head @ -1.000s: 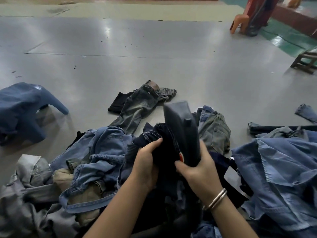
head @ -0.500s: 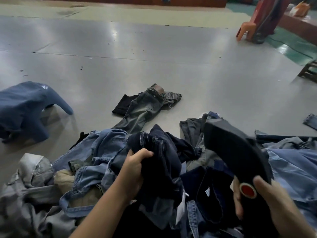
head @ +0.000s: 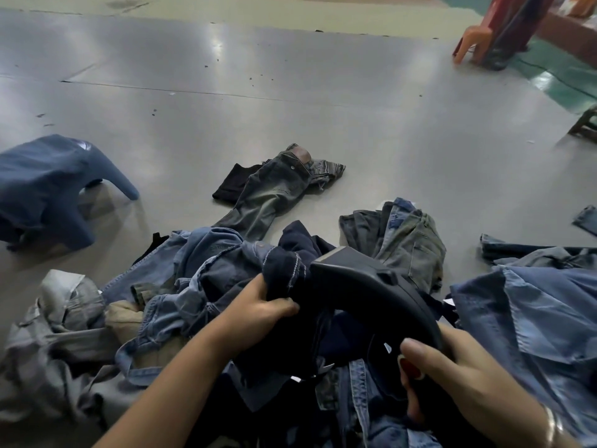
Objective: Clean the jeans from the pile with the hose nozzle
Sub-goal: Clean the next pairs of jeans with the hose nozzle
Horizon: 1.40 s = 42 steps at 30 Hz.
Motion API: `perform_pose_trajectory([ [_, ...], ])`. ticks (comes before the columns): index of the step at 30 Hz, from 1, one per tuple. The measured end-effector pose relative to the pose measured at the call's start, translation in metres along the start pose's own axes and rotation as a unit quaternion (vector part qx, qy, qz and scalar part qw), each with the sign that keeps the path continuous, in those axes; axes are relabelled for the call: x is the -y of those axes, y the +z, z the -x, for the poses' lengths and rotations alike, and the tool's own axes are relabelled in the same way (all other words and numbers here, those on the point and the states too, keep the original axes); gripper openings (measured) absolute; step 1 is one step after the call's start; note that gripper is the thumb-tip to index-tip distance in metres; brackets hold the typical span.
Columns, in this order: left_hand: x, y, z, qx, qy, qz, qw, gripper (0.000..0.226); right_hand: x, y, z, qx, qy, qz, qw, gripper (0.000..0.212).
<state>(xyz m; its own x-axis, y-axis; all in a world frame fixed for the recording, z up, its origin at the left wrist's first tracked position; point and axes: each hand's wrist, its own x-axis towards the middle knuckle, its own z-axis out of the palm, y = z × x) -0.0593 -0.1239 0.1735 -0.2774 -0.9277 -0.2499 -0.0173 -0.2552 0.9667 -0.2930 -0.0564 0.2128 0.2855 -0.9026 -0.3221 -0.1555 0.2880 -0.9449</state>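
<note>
Spreading across the whole upper half, from nine o'clock round to three, is a shiny grey floor (head: 323, 101). Below it, from seven o'clock to four, lies the pile of jeans (head: 200, 286), a heap of light blue, grey and dark denim with a tan piece tucked in at about eight o'clock. At nine o'clock a blue plastic stool (head: 48, 185) sits on its side on the floor, well apart from the pile. Near the centre, toward twelve o'clock from the pile, a faded grey pair of jeans (head: 274, 192) lies flat, its leg running down to touch the heap. At one o'clock, far off, stands an orange chair (head: 475, 40).

On top of the pile at six o'clock are the dark navy jeans (head: 290, 273), bunched up with white stitching showing. The left hand (head: 258, 305) grips this bunch, fingers curled into the fabric. Just beside it, toward three o'clock, the black hose nozzle (head: 371, 286) arches over the dark cloth, its flat mouth next to the gripped fold. The right hand (head: 452, 376) at five o'clock holds the nozzle's handle, thumb lying by a red button (head: 410, 368). A metal bangle (head: 549, 425) circles that wrist.
</note>
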Motion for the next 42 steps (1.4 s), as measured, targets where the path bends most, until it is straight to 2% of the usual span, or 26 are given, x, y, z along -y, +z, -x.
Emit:
perform_pose_trajectory([
  [2,0.000,0.005,0.002,0.021,0.013,-0.023,0.999,0.033,0.000,0.003,-0.004,-0.021,-0.004,-0.001,1.000,0.059],
  [6,-0.002,0.000,-0.002,-0.017,-0.009,0.010,1.000,0.032,0.002,-0.006,-0.001,-0.061,-0.004,-0.022,0.998,0.080],
  [12,-0.005,-0.002,-0.002,0.017,0.004,0.008,1.000,0.029,0.003,-0.003,0.006,0.015,0.036,-0.014,0.999,0.057],
  [15,-0.003,0.000,0.000,0.035,-0.009,0.016,0.999,0.031,0.003,-0.002,0.000,-0.018,0.025,-0.024,0.999,0.061],
  [17,-0.001,-0.002,-0.001,0.016,-0.018,0.035,0.999,0.032,0.005,-0.006,0.002,-0.038,0.019,-0.038,0.998,0.067],
  [21,-0.002,-0.002,-0.004,0.012,-0.021,0.034,0.999,0.025,0.002,-0.008,0.008,-0.001,0.026,-0.020,0.999,0.062],
  [24,-0.001,0.003,-0.005,0.050,-0.024,0.016,0.998,0.027,-0.001,-0.003,0.002,0.002,0.017,-0.021,1.000,0.057],
  [27,0.001,0.002,-0.006,0.055,-0.038,0.027,0.997,0.034,0.000,-0.001,-0.002,-0.045,-0.010,-0.022,0.999,0.063],
  [30,0.002,0.002,-0.006,0.046,-0.053,0.064,0.995,0.037,-0.001,0.005,-0.004,-0.124,-0.041,-0.043,0.990,0.081],
  [35,0.002,0.019,-0.004,0.077,-0.040,0.190,0.978,0.037,-0.017,0.036,-0.023,-0.237,-0.057,-0.115,0.963,0.054],
  [38,0.002,0.028,-0.002,0.109,-0.028,0.251,0.961,0.037,-0.025,0.040,-0.034,-0.293,-0.061,-0.117,0.947,0.039],
  [42,-0.002,0.033,-0.005,0.114,-0.023,0.224,0.968,0.033,-0.028,0.033,-0.041,-0.308,-0.055,-0.134,0.940,0.032],
])
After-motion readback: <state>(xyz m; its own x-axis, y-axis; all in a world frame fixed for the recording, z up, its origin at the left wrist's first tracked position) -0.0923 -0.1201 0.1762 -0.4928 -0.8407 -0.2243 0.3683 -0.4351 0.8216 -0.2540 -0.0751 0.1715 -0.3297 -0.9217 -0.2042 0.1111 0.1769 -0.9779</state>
